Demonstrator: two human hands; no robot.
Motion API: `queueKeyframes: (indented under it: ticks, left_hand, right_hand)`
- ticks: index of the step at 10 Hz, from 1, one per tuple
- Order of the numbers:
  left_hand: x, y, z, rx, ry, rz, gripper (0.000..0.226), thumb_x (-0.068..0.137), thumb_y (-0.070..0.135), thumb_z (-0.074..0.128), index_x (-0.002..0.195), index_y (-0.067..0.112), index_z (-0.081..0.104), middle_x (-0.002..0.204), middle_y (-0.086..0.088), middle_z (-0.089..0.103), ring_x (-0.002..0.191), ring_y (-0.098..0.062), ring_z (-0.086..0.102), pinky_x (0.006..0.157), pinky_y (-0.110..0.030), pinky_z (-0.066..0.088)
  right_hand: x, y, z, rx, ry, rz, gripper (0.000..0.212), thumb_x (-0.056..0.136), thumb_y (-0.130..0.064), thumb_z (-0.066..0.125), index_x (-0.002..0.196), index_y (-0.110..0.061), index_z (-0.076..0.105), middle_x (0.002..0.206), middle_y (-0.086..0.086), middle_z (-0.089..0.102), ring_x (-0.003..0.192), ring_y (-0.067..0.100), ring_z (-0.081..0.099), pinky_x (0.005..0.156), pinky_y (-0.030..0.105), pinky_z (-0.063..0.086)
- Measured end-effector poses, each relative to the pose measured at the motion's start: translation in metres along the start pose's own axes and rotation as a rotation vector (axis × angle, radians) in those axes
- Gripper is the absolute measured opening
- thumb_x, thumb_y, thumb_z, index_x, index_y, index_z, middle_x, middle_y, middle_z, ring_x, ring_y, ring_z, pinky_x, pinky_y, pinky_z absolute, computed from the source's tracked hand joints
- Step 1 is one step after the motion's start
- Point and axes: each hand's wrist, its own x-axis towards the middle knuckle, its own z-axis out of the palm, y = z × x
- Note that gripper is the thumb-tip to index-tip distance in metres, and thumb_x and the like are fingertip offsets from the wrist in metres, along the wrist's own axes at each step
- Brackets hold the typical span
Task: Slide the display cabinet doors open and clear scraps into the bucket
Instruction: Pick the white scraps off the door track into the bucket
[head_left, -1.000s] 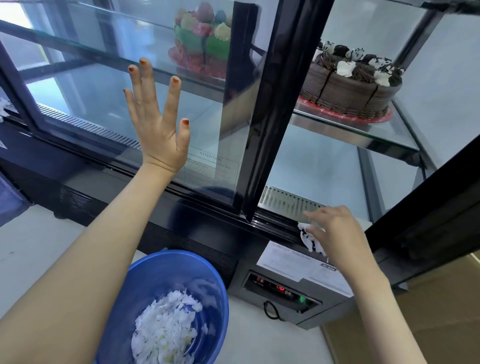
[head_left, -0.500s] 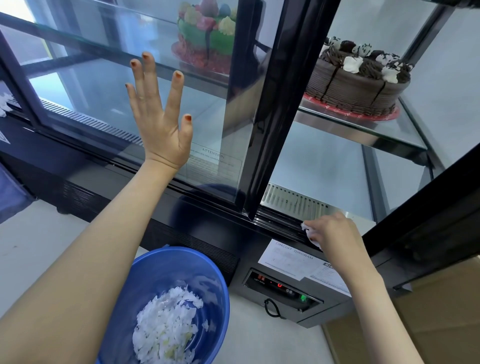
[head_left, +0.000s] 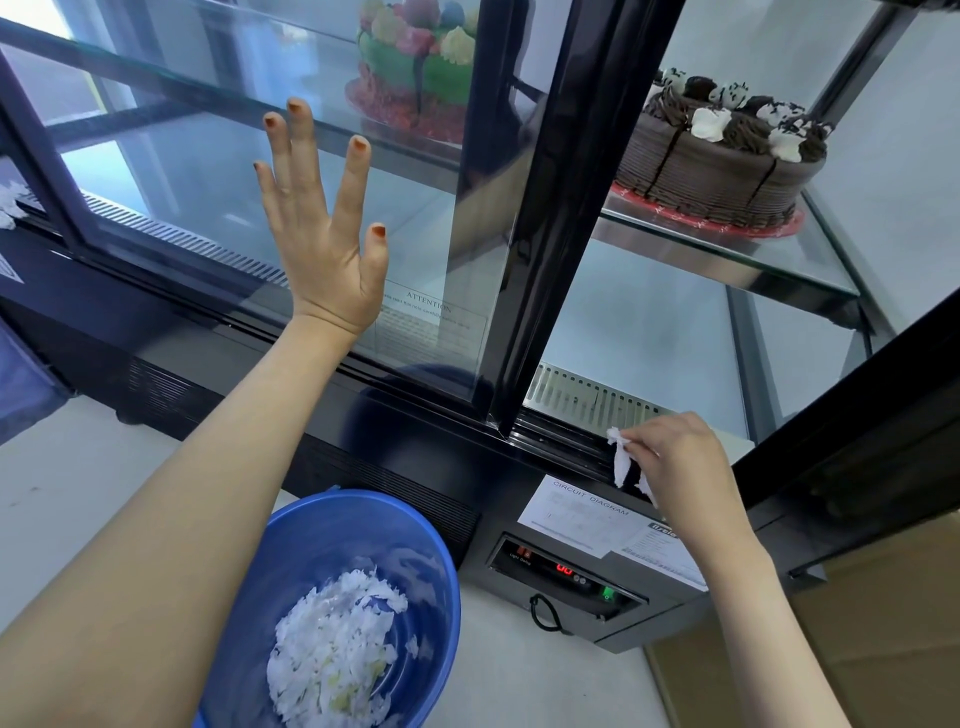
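Note:
My left hand (head_left: 322, 228) lies flat with spread fingers against the glass of the sliding door (head_left: 208, 171), whose black frame edge (head_left: 550, 218) stands slid left, leaving the cabinet's right side open. My right hand (head_left: 680, 457) pinches a white paper scrap (head_left: 621, 457) just above the door track at the cabinet's lower front edge. Below my left forearm a blue bucket (head_left: 415, 551) sits on the floor, holding a heap of white scraps (head_left: 332, 654).
A chocolate cake (head_left: 722, 161) sits on the glass shelf (head_left: 779, 260) in the open section; a green cake (head_left: 415, 67) stands behind the glass. A control panel (head_left: 566, 571) and a circuit-diagram label (head_left: 587, 514) are below the opening. More white scraps (head_left: 10, 202) lie at far left.
My right hand has lifted the white scrap off the track and drawn it slightly toward me. My left hand stays pressed on the glass.

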Motion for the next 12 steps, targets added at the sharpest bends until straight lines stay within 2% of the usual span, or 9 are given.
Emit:
queueKeyframes:
  ticks: [3, 4, 5, 6, 7, 8, 9, 10, 12]
  left_hand:
    - [0.000, 0.000, 0.001, 0.007, 0.006, -0.003, 0.050, 0.096, 0.048, 0.011, 0.145, 0.043, 0.002, 0.141, -0.035, 0.025, 0.142, -0.010, -0.008, 0.115, -0.046, 0.002]
    - [0.000, 0.001, 0.000, 0.005, -0.002, -0.003, 0.050, 0.096, 0.048, 0.011, 0.145, 0.043, 0.002, 0.141, -0.036, 0.025, 0.145, -0.024, 0.001, 0.115, -0.048, 0.003]
    - [0.001, 0.003, -0.001, 0.017, -0.018, 0.008, 0.050, 0.096, 0.047, 0.011, 0.145, 0.043, 0.001, 0.140, -0.039, 0.027, 0.135, -0.045, 0.013, 0.114, -0.050, 0.005]
    - [0.001, 0.002, -0.001, 0.013, -0.014, 0.004, 0.050, 0.097, 0.047, 0.011, 0.145, 0.043, 0.001, 0.140, -0.037, 0.026, 0.142, -0.028, 0.006, 0.114, -0.050, 0.004]
    - [0.000, 0.000, -0.002, 0.007, -0.015, -0.010, 0.050, 0.096, 0.048, 0.011, 0.145, 0.043, 0.001, 0.142, -0.034, 0.024, 0.142, -0.013, -0.005, 0.114, -0.051, 0.004]
    - [0.000, 0.001, -0.002, 0.000, -0.019, -0.011, 0.050, 0.096, 0.048, 0.011, 0.145, 0.043, 0.001, 0.142, -0.034, 0.024, 0.142, -0.010, -0.010, 0.114, -0.051, 0.005]
    - [0.001, 0.001, -0.002, -0.006, -0.025, -0.012, 0.050, 0.096, 0.048, 0.011, 0.145, 0.043, 0.001, 0.141, -0.037, 0.025, 0.142, -0.010, -0.010, 0.114, -0.051, 0.004]
    - [0.000, 0.001, -0.002, -0.003, -0.031, -0.010, 0.050, 0.096, 0.048, 0.010, 0.145, 0.043, 0.002, 0.141, -0.037, 0.025, 0.145, -0.016, -0.004, 0.115, -0.049, 0.003]
    - [0.000, 0.001, -0.002, 0.002, -0.024, -0.010, 0.050, 0.096, 0.048, 0.010, 0.145, 0.043, 0.001, 0.141, -0.036, 0.025, 0.142, -0.010, -0.010, 0.115, -0.047, 0.002]
  right_hand:
    - [-0.004, -0.019, -0.015, 0.096, 0.195, 0.023, 0.014, 0.075, 0.008, 0.073, 0.085, -0.001, 0.073, 0.076, 0.008, 0.066, 0.077, 0.024, 0.054, 0.075, 0.017, 0.034]
    - [-0.006, -0.037, -0.016, 0.231, 0.263, 0.032, 0.013, 0.077, 0.007, 0.071, 0.086, -0.002, 0.073, 0.079, 0.000, 0.064, 0.080, 0.016, 0.051, 0.074, 0.010, 0.033]
    - [-0.013, -0.062, -0.002, 0.396, 0.224, 0.002, 0.009, 0.079, -0.002, 0.071, 0.086, -0.007, 0.074, 0.081, -0.012, 0.059, 0.080, 0.011, 0.054, 0.077, 0.007, 0.038]
    - [-0.024, -0.089, 0.025, 0.470, 0.090, -0.042, 0.009, 0.078, -0.011, 0.067, 0.084, -0.011, 0.074, 0.080, -0.013, 0.060, 0.078, 0.010, 0.056, 0.075, 0.011, 0.042]
    - [-0.036, -0.110, 0.058, 0.529, -0.080, -0.062, 0.012, 0.078, -0.010, 0.065, 0.085, -0.011, 0.074, 0.078, -0.005, 0.066, 0.075, 0.014, 0.057, 0.069, 0.015, 0.043]
    - [-0.045, -0.123, 0.088, 0.567, -0.251, -0.106, 0.014, 0.081, -0.004, 0.063, 0.088, -0.007, 0.074, 0.083, 0.003, 0.067, 0.078, 0.015, 0.059, 0.073, 0.020, 0.046]
    - [-0.050, -0.130, 0.107, 0.605, -0.409, -0.052, 0.019, 0.090, 0.003, 0.055, 0.104, 0.003, 0.069, 0.100, 0.016, 0.065, 0.086, 0.008, 0.055, 0.080, 0.005, 0.040]
    - [-0.053, -0.133, 0.119, 0.606, -0.449, -0.061, 0.036, 0.091, 0.009, 0.050, 0.125, 0.002, 0.057, 0.108, 0.017, 0.062, 0.091, 0.007, 0.053, 0.084, 0.001, 0.036]
    - [-0.049, -0.125, 0.107, 0.607, -0.398, -0.047, 0.035, 0.090, 0.008, 0.054, 0.123, -0.001, 0.060, 0.120, 0.010, 0.061, 0.105, 0.002, 0.051, 0.092, -0.002, 0.032]
